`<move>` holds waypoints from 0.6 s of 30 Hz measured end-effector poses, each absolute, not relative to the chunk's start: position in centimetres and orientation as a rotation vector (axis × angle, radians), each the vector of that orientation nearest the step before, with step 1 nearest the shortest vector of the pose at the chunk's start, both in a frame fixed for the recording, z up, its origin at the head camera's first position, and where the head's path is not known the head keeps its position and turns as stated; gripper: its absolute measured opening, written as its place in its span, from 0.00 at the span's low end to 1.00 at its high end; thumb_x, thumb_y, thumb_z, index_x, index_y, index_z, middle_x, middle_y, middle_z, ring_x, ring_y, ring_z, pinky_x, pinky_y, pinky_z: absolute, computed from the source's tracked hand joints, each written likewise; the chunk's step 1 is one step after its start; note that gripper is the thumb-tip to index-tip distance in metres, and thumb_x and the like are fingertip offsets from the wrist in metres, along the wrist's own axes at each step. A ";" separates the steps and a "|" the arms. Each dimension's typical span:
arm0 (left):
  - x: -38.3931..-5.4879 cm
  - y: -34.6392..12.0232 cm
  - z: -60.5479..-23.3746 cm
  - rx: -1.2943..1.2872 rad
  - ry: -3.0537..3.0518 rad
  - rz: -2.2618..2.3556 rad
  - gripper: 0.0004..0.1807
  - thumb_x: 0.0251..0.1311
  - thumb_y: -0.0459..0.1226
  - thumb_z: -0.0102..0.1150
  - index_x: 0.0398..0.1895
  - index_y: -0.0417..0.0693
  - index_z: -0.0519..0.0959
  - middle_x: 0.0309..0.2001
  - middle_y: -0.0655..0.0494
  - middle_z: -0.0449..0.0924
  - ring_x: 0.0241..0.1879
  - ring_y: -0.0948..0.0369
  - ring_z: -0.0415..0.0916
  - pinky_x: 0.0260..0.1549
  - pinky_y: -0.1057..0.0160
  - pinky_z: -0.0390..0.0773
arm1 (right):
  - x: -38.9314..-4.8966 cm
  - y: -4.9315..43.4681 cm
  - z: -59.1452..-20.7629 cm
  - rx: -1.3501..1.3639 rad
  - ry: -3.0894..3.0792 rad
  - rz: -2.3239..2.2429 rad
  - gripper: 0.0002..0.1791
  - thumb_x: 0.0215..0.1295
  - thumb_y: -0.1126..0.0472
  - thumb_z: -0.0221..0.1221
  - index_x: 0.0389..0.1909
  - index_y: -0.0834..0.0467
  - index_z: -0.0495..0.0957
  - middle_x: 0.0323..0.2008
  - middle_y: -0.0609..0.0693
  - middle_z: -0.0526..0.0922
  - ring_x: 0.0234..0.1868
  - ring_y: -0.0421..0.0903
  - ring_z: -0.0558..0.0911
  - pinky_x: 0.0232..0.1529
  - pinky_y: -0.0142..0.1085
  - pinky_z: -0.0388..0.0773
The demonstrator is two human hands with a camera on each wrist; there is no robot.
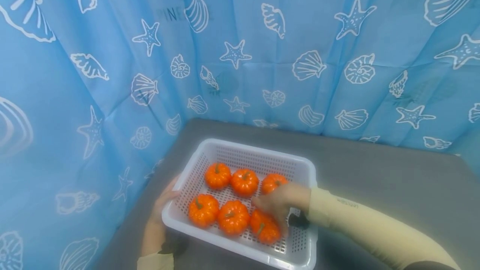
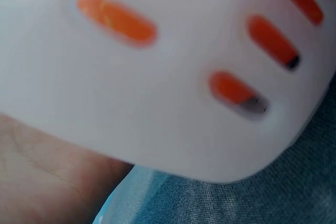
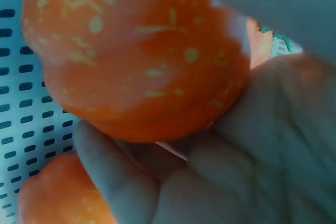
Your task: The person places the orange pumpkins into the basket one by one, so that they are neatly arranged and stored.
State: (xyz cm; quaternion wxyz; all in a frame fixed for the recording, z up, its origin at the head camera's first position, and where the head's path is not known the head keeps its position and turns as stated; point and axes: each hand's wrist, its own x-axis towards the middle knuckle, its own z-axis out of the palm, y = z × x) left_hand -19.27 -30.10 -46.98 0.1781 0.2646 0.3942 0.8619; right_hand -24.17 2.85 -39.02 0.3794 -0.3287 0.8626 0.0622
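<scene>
A white plastic basket (image 1: 241, 247) with slotted walls holds several small orange pumpkins in two rows. My right hand (image 1: 276, 204) reaches in from the right and grips the front-right pumpkin (image 1: 266, 229), which looks tilted. In the right wrist view, the thumb and fingers curl round this pumpkin (image 3: 142, 61), while another pumpkin (image 3: 65, 192) lies below on the perforated floor. My left hand (image 1: 162, 204) holds the basket's left rim from outside. Up close in the left wrist view, the palm (image 2: 52, 166) lies by the basket wall (image 2: 131, 93); its fingers are hidden there.
The basket stands on a dark grey table (image 1: 360, 170). Blue curtains (image 1: 255, 82) printed with white shells and starfish hang behind and to the left. Also in the basket are a back-left pumpkin (image 1: 217, 176) and a front-left pumpkin (image 1: 203, 210). Denim (image 2: 220, 198) shows below the basket.
</scene>
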 end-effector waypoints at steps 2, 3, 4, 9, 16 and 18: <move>-19.3 -30.1 -47.1 0.751 1.114 2.439 0.38 0.60 0.23 0.08 0.76 0.51 0.42 0.65 0.44 0.66 0.61 0.49 0.71 0.55 0.49 0.75 | -24.1 2.8 -39.0 -0.850 2.212 0.181 0.67 0.24 0.58 0.78 0.73 0.40 0.52 0.70 0.39 0.62 0.71 0.47 0.61 0.67 0.55 0.63; -19.3 -30.1 -47.1 0.753 1.116 2.437 0.38 0.60 0.23 0.09 0.76 0.52 0.43 0.65 0.44 0.66 0.61 0.50 0.71 0.55 0.49 0.75 | -24.1 2.8 -39.0 -0.860 2.216 0.190 0.67 0.24 0.58 0.78 0.73 0.40 0.53 0.70 0.39 0.62 0.71 0.47 0.62 0.67 0.55 0.64; -19.3 -30.1 -47.2 0.756 1.119 2.434 0.38 0.60 0.23 0.09 0.76 0.52 0.43 0.65 0.45 0.66 0.61 0.50 0.71 0.55 0.49 0.74 | -24.1 2.8 -38.9 -0.868 2.219 0.198 0.67 0.24 0.58 0.78 0.73 0.41 0.53 0.70 0.40 0.62 0.71 0.48 0.62 0.67 0.55 0.64; -19.6 -30.3 -47.5 0.796 1.117 2.419 0.38 0.60 0.23 0.09 0.76 0.53 0.43 0.66 0.44 0.65 0.62 0.49 0.70 0.54 0.48 0.75 | -23.9 2.9 -38.7 -0.852 2.238 0.180 0.66 0.25 0.61 0.77 0.72 0.39 0.54 0.69 0.40 0.63 0.70 0.48 0.64 0.65 0.55 0.67; -19.5 -30.3 -47.4 0.782 1.138 2.419 0.38 0.60 0.23 0.08 0.76 0.52 0.43 0.65 0.44 0.66 0.60 0.50 0.72 0.52 0.49 0.76 | -23.7 2.8 -38.5 -0.800 2.228 0.115 0.60 0.26 0.65 0.76 0.67 0.38 0.62 0.65 0.39 0.69 0.66 0.49 0.68 0.59 0.56 0.72; -19.5 -30.3 -47.3 0.772 1.144 2.418 0.39 0.59 0.23 0.07 0.76 0.51 0.42 0.65 0.44 0.67 0.60 0.50 0.72 0.52 0.50 0.77 | -23.7 2.8 -38.5 -0.811 2.224 0.112 0.59 0.26 0.64 0.77 0.68 0.38 0.62 0.65 0.39 0.69 0.66 0.49 0.68 0.61 0.57 0.70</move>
